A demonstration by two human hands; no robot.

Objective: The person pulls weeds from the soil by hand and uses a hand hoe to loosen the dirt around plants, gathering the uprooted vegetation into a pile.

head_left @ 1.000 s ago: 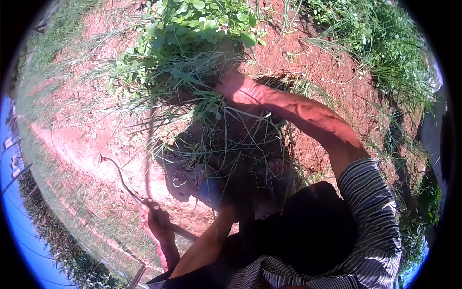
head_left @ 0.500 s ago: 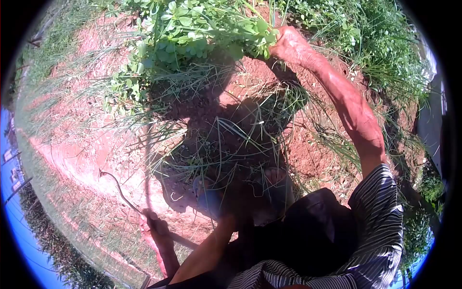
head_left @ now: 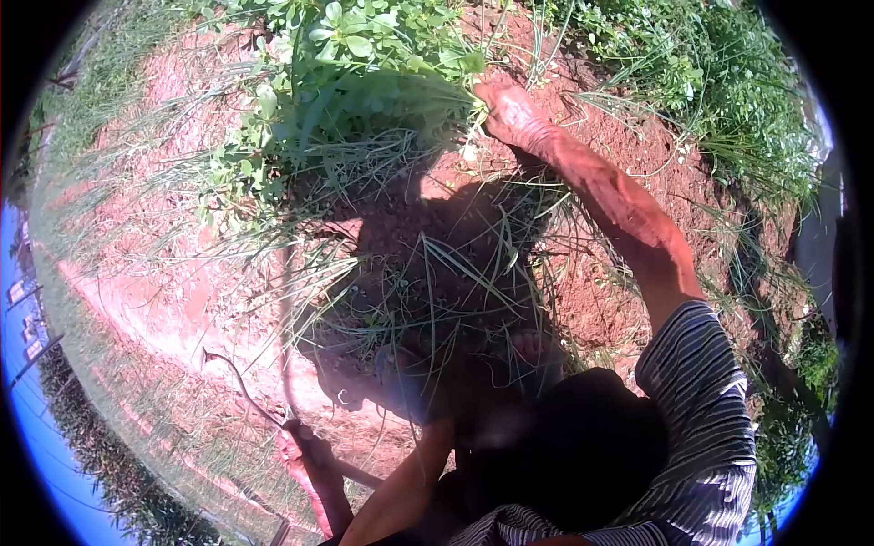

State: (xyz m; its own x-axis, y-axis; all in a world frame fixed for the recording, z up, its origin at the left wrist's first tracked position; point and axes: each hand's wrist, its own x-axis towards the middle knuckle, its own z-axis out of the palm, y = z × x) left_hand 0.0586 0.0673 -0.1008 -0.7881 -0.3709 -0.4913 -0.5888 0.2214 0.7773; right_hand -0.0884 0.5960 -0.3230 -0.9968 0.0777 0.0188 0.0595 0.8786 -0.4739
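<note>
My right hand (head_left: 512, 111) is closed on the stems of a bunch of leafy green weeds (head_left: 391, 96) at the top of the view. Their broad leaves hang to the left of the fist and are partly blurred. At the lower left, my left hand (head_left: 305, 455) is wrapped round the handle of a hand hoe (head_left: 242, 382). The hoe's thin, curved metal neck points up and left, ending in a small bent tip above the soil. Thin grass-like stalks (head_left: 455, 264) lie and stand between my hands, partly in my shadow.
Reddish bare soil (head_left: 592, 296) lies under and around the stalks. Dense green plants (head_left: 678, 64) grow at the upper right. More thin green shoots (head_left: 137, 182) stand in the soil at the left. My feet are in shadow below the stalks.
My right hand has moved left and slightly down with the weeds. My left hand and the hoe have shifted slightly down and right in view.
</note>
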